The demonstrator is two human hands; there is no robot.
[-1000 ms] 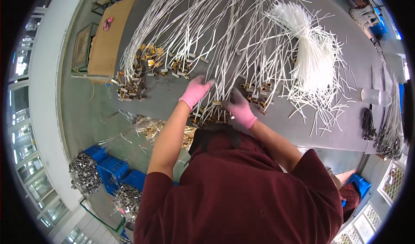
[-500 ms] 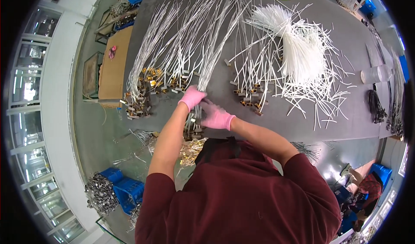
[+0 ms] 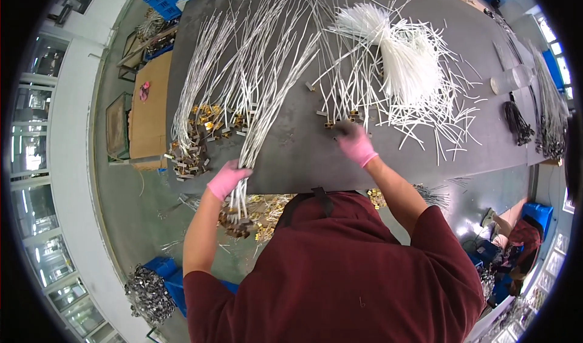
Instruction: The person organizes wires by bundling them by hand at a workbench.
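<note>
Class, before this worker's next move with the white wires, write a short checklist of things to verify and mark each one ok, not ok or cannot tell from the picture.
1. Left hand has a grip on the bundle of white wires: ok.
2. Bundle's metal ends hang past the near table edge: ok.
3. Right hand rests on the small group of wire ends: ok; whether it grips any: cannot tell.
4. Both hands gloved in pink: ok.
5. Loose white strand pile lies apart from both hands: ok.
</note>
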